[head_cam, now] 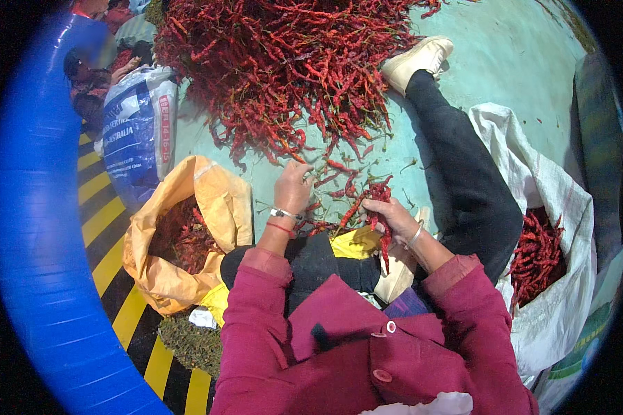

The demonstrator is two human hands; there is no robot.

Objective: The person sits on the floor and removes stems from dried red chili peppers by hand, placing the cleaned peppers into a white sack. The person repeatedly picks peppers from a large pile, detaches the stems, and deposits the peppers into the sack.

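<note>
My right hand (394,218) is closed around a bunch of dried red chili peppers (379,191), and some of them hang below the fingers. My left hand (292,188) has its fingers curled at the near edge of a large chili heap (290,67). Whether anything is pinched in it is hidden. Between the hands, loose chilies (349,185) and thin green stems lie on the pale green ground. A yellow cloth or plastic piece (357,243) lies by my lap, left of the right wrist.
An orange woven sack (223,202) with chilies stands on the left, a white woven sack (566,192) with chilies on the right. Behind the orange one is a printed blue-and-white sack (135,129). Another person's hand (127,70) is beyond it. My outstretched leg (462,150) borders the heap.
</note>
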